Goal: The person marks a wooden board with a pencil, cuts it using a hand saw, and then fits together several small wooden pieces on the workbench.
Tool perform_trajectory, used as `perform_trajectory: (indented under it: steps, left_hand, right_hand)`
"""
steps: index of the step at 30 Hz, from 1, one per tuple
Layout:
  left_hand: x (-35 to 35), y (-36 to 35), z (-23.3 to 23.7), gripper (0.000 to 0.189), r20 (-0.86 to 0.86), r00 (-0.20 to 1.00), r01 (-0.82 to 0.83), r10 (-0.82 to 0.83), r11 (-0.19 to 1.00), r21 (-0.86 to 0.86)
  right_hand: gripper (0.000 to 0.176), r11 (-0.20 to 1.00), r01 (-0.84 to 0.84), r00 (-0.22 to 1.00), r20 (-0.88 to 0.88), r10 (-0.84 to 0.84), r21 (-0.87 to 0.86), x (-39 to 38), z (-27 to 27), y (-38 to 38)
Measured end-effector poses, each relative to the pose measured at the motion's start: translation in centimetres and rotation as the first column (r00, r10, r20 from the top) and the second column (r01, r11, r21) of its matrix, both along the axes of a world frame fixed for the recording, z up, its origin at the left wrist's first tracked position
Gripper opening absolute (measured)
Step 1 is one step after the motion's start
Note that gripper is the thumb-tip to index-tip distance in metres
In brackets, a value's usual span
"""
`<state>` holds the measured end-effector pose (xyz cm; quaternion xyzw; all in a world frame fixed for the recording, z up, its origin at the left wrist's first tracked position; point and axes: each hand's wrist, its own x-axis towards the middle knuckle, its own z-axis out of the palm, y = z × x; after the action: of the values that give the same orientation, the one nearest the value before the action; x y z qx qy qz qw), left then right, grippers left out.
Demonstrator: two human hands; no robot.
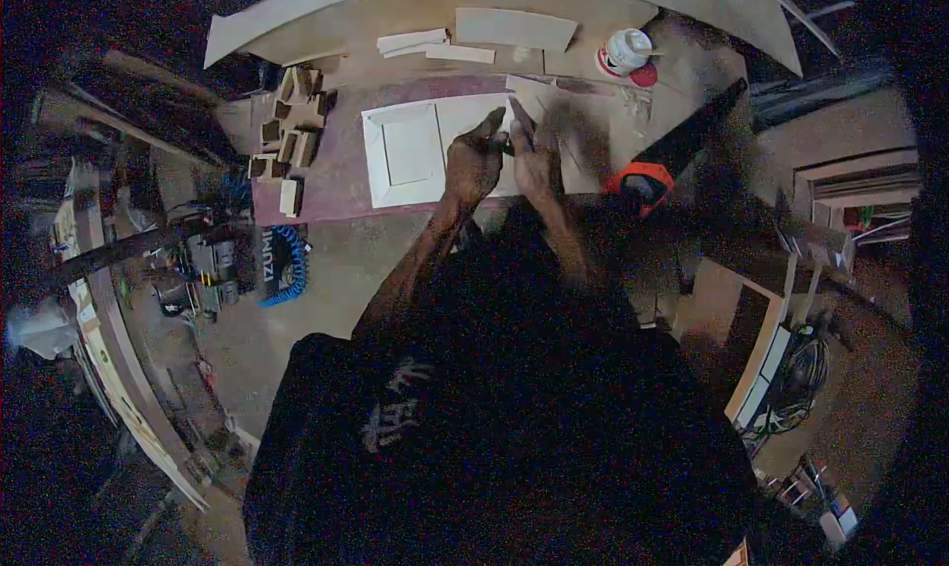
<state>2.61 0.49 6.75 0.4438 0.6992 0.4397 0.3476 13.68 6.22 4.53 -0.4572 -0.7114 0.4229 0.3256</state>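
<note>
Both hands are close together over a pale flat panel (407, 153) with a rectangular frame marked on its left part. My left hand (475, 163) is closed, its fingers bent together near the panel's middle. Just right of it, my right hand (538, 168) is closed too, with a finger or slim object pointing up; the two cannot be told apart. What either hand grips is too small to make out. A pale thin piece (534, 89) lies beyond the fingertips.
Small wooden blocks (291, 195) are grouped at the left. A saw with an orange handle (645, 182) lies at the right, below a white tub (629, 50). Thin strips (413, 42) and a curved board (346, 10) lie at the back.
</note>
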Motion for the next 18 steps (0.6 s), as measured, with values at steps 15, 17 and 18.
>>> perform_trajectory:
  steps: [15,17,18]
  left_hand:
    - [0.5,1.0,0.4,0.039,0.167,0.984,-0.053,0.063,0.997,-0.063]
    - [0.8,1.1,-1.0,0.037,0.165,0.985,-0.060,0.052,0.997,0.046]
    - [0.8,1.1,-0.7,0.037,0.018,0.999,-0.051,0.050,0.997,0.057]
  right_hand:
    - [0.042,0.996,-0.020,0.999,0.023,0.022,-0.082,0.2,-0.1,0.8]
    - [0.042,0.995,-0.018,0.999,0.025,0.021,-0.097,0.3,-0.1,1.0]
    - [0.042,0.993,-0.017,1.000,0.024,0.020,-0.113,0.3,-0.2,1.2]
